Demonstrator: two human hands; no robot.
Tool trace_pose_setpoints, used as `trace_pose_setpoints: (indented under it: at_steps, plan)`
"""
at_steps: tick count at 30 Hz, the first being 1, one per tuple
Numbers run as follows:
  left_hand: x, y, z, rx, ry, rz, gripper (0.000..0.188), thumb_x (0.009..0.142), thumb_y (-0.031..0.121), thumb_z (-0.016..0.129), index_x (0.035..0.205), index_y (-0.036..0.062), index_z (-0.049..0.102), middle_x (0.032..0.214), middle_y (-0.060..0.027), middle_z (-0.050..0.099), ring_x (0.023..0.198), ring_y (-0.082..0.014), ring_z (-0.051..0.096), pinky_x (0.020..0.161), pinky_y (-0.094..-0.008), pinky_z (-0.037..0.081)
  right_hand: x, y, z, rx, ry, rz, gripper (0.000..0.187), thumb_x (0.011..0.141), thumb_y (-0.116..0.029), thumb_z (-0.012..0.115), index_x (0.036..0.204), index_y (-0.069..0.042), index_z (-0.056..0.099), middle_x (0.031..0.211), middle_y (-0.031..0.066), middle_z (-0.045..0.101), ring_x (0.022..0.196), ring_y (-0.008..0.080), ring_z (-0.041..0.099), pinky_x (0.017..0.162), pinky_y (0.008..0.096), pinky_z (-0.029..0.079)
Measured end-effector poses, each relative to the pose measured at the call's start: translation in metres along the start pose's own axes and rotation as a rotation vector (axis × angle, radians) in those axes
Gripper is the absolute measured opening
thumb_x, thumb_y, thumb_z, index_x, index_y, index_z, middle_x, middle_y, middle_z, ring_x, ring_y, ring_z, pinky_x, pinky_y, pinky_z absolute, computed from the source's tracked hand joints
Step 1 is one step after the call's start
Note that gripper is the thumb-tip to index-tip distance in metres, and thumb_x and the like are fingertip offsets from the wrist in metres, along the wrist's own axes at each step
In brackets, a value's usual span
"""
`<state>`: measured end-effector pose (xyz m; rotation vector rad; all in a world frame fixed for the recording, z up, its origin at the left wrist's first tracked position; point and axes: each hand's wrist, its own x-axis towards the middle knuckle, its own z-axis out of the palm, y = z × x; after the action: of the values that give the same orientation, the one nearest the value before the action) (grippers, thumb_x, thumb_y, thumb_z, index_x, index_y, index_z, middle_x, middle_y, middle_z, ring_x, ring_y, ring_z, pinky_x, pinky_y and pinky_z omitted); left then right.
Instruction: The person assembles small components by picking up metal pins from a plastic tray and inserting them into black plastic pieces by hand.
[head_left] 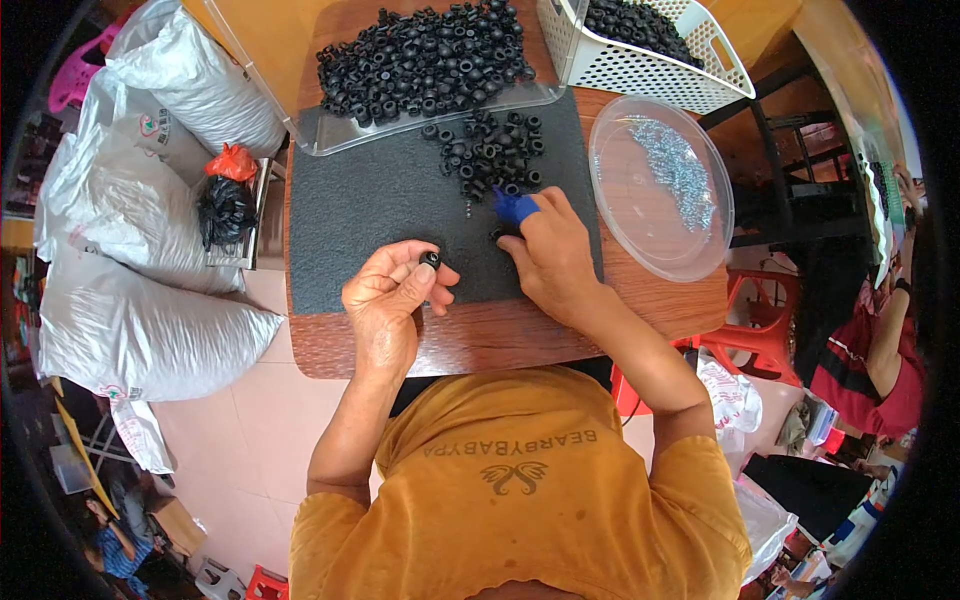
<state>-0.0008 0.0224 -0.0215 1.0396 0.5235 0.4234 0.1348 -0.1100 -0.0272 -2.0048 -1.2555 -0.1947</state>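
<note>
My left hand (395,290) pinches a small round black plastic piece (430,259) between thumb and fingers; a hole shows in its top. To its right, my right hand (548,250) reaches over the dark grey mat (350,215) with fingers curled. Blue wrapping (515,208) covers one of its fingertips. Something small and dark shows by that thumb, too hidden to name. Just beyond lies a loose heap of similar black pieces (495,150). A thin silvery, coil-like bit (468,208) lies at the heap's near edge.
A clear tray (340,135) with many black pieces stands behind the mat. At back right is a white perforated basket (650,80) holding more. On the right sits a clear round dish (635,225) with small blue-silver bits. Full white sacks (150,320) stand left; a red stool (750,340) right.
</note>
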Motion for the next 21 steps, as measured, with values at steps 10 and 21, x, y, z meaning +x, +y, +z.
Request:
trace_pose_setpoints:
  at_steps: [10,21]
  plan:
    - [-0.002,0.0,0.004,0.031,0.011,-0.022,0.016,0.084,0.006,0.059,0.096,-0.0031,0.057,0.076,-0.0151,0.063,0.055,-0.0148,0.057,0.048,-0.0239,0.045,0.004,-0.01,-0.003,0.092,-0.079,-0.023,0.027,0.063,0.003,0.067,0.085,0.0,0.052,0.079,0.0134,0.054,0.075,0.0341,0.051,0.062,0.0398,0.043]
    - [-0.002,-0.013,0.013,-0.001,-0.048,0.129,0.016,0.086,0.005,0.057,0.1,-0.002,0.054,0.087,-0.0058,0.061,0.069,-0.0085,0.056,0.058,-0.0208,0.047,0.005,-0.041,0.005,0.17,-0.029,-0.145,0.024,0.062,-0.001,0.065,0.08,0.0,0.049,0.077,0.0137,0.052,0.073,0.0332,0.049,0.061,0.0405,0.041]
